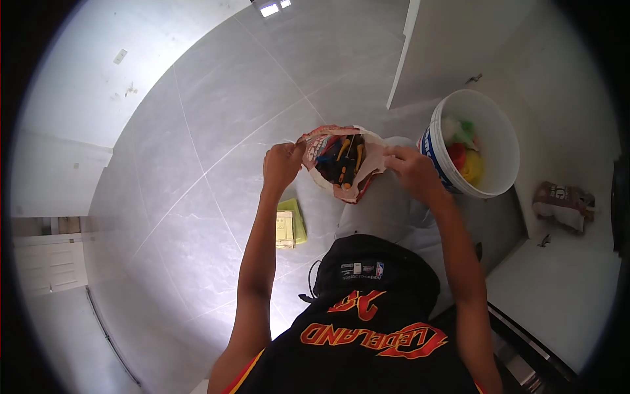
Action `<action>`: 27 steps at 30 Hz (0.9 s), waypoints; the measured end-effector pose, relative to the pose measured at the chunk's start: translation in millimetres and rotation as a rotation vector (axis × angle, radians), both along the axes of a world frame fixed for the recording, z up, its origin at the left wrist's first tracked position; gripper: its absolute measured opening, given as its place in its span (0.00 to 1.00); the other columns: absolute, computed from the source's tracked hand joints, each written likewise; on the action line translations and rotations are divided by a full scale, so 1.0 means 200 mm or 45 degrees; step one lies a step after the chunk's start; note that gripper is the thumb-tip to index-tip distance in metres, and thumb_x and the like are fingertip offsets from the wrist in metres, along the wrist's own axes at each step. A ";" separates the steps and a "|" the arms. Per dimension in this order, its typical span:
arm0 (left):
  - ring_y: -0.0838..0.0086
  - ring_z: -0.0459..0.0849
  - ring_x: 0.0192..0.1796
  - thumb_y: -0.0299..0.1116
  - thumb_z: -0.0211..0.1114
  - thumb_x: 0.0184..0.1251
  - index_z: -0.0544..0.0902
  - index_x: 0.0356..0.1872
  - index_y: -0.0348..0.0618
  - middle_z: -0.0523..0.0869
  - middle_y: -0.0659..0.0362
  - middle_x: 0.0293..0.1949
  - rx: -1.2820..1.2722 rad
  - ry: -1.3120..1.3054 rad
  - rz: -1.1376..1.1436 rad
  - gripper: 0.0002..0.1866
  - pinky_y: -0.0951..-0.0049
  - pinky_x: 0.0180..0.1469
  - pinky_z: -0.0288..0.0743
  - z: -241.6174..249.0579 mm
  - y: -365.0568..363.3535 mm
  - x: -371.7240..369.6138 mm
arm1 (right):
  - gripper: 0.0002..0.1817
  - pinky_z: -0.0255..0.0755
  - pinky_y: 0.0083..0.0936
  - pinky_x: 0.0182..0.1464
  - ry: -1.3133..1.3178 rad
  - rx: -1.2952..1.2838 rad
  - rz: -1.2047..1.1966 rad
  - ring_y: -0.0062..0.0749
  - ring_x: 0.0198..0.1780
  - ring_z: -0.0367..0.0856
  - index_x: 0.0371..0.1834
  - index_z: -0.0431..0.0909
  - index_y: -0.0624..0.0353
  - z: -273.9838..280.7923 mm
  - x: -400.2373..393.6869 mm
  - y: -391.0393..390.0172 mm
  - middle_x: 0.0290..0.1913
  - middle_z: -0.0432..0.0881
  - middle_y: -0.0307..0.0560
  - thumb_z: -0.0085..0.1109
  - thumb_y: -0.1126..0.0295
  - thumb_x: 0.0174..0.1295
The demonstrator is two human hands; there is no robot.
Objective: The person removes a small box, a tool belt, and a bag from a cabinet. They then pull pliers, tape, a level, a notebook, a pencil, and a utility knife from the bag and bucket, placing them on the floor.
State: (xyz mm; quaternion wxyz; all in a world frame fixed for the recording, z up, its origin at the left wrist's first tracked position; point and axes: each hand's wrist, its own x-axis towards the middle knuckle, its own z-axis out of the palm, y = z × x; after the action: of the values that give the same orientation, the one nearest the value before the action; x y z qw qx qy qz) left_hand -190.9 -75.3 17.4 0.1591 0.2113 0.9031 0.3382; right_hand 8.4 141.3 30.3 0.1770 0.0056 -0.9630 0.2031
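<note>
1. The left hand (283,164) is closed on the left edge of a crumpled bag (342,163), fingers curled tight around the rim where it folds over
2. The right hand (412,169) pinches the opposite, right edge of the same bag, thumb and fingers clamped on the paper-like material
3. The bag hangs between the two hands, held up in front of the person's body above the grey tiled floor (197,144); its mouth is pulled open and faces upward toward the camera
4. Inside the open mouth lie several tools (344,161) with yellow, orange and dark handles, packed together; exactly which tools they are cannot be made out
5. The bag's body sags below the line of the two grips, so each hand has only the rim and the contents sit in the middle, apart from both palms
6. Just to the right of the right hand stands a white bucket (499,138) with blue lettering on its wall, holding red, yellow, green and white items
7. On the floor below the left forearm lies a small yellow-green pad (290,223) with a pale booklet on top of it
8. At the far right a brown, torn sack (563,205) rests on a white surface, well apart from both hands
9. The person wears a black jersey (367,328) with red and yellow lettering
</note>
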 end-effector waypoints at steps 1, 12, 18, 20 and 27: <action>0.77 0.78 0.18 0.48 0.54 0.64 0.82 0.20 0.35 0.79 0.57 0.14 -0.004 -0.005 -0.001 0.24 0.74 0.26 0.70 0.00 -0.01 0.02 | 0.05 0.75 0.31 0.42 -0.005 -0.004 -0.001 0.40 0.43 0.79 0.29 0.77 0.60 0.00 0.01 -0.01 0.42 0.80 0.43 0.55 0.80 0.48; 0.73 0.81 0.19 0.44 0.60 0.60 0.79 0.20 0.35 0.80 0.56 0.15 0.196 -0.182 0.032 0.20 0.76 0.27 0.73 0.02 -0.06 0.15 | 0.08 0.75 0.33 0.43 0.078 -0.179 -0.035 0.41 0.43 0.79 0.31 0.78 0.61 0.00 0.02 -0.10 0.42 0.80 0.46 0.58 0.80 0.45; 0.68 0.85 0.29 0.33 0.62 0.58 0.77 0.34 0.39 0.84 0.52 0.25 0.672 -0.106 -0.030 0.09 0.70 0.31 0.75 0.09 -0.01 0.41 | 0.08 0.75 0.31 0.40 0.099 -0.253 -0.003 0.42 0.39 0.80 0.30 0.78 0.61 0.04 0.06 -0.18 0.44 0.80 0.46 0.60 0.78 0.45; 0.64 0.85 0.31 0.31 0.61 0.57 0.77 0.33 0.39 0.85 0.50 0.27 0.532 -0.089 -0.177 0.07 0.66 0.33 0.76 0.07 0.08 0.47 | 0.07 0.75 0.31 0.39 0.100 -0.285 0.019 0.42 0.37 0.81 0.30 0.78 0.61 0.03 0.06 -0.20 0.44 0.80 0.46 0.60 0.78 0.45; 0.56 0.85 0.38 0.35 0.63 0.52 0.83 0.33 0.39 0.85 0.47 0.33 -0.504 0.118 -0.672 0.11 0.61 0.40 0.77 -0.52 0.38 0.25 | 0.07 0.75 0.31 0.38 0.068 -0.376 0.023 0.41 0.34 0.81 0.29 0.78 0.61 -0.03 0.09 -0.28 0.48 0.79 0.47 0.59 0.78 0.45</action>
State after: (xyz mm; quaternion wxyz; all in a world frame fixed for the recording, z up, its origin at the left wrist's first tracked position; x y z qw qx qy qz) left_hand -140.0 0.7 -86.5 0.2378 0.4180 0.8718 0.0932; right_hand 25.5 84.5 24.6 0.1996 -0.0064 -0.9176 0.3438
